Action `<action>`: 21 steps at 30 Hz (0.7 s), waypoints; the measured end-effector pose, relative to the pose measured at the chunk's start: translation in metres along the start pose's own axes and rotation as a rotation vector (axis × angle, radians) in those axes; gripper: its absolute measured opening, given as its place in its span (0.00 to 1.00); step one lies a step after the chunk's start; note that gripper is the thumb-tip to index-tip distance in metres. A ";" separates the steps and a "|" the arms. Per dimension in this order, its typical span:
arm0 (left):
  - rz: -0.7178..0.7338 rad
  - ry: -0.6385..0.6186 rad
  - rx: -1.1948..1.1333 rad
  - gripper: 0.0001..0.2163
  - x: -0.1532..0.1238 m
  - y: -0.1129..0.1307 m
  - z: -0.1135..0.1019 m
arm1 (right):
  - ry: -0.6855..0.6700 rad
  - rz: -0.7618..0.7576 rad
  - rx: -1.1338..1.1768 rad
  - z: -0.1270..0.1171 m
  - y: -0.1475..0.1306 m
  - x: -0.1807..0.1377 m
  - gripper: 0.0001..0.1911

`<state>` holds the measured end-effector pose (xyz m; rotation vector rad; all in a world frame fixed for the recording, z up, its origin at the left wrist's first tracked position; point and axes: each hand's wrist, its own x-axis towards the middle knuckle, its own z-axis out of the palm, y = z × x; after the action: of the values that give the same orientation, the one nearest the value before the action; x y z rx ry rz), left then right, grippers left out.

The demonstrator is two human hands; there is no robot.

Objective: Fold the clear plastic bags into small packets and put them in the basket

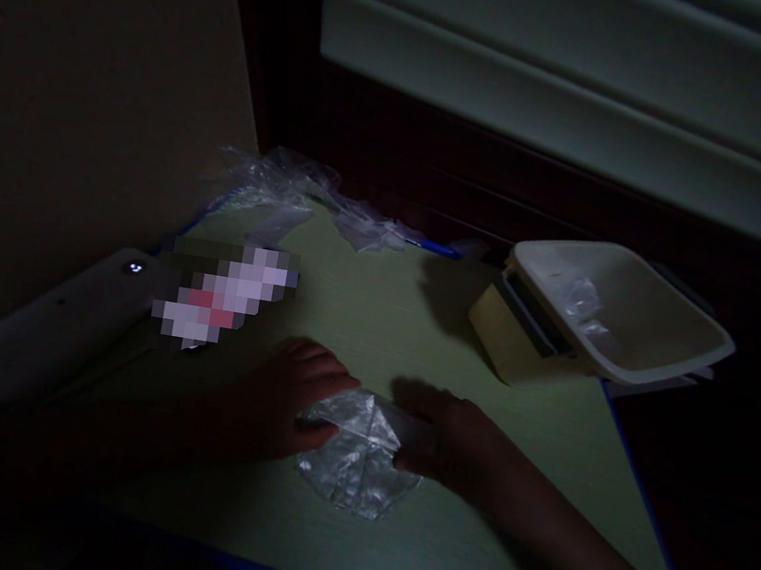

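A small clear plastic bag (357,460) lies flat and creased on the pale green table (374,323), near its front edge. My left hand (282,400) rests on the bag's left side with its fingers curled over the edge. My right hand (447,435) presses on the bag's right side with fingers folded down on the plastic. The room is very dark, so the fingertips are hard to make out.
A cream tub (625,314) sits tilted on a yellowish box (513,335) at the right. Crumpled clear plastic (294,194) lies at the table's far edge. A white device (49,324) with a small light and a blurred packet (224,294) lie at the left.
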<state>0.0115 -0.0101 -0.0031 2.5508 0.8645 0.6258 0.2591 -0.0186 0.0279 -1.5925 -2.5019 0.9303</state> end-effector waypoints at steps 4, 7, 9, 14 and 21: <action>-0.008 0.007 -0.021 0.24 -0.002 -0.001 0.002 | -0.023 -0.009 0.085 0.003 0.003 -0.003 0.09; -0.024 -0.001 -0.059 0.24 -0.003 -0.001 0.003 | 0.004 -0.001 0.128 0.008 0.005 -0.006 0.08; -0.035 -0.009 -0.081 0.25 -0.003 -0.001 0.004 | 0.033 0.007 0.148 0.012 0.004 -0.008 0.09; -0.079 -0.052 -0.096 0.26 -0.002 0.000 0.003 | 0.106 -0.023 0.176 0.016 0.000 -0.011 0.09; -0.037 -0.008 -0.131 0.20 -0.003 -0.003 0.006 | 0.184 -0.188 0.191 0.017 -0.001 -0.014 0.07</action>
<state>0.0117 -0.0113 -0.0104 2.4136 0.8378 0.6386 0.2589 -0.0383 0.0179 -1.2978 -2.3111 0.9205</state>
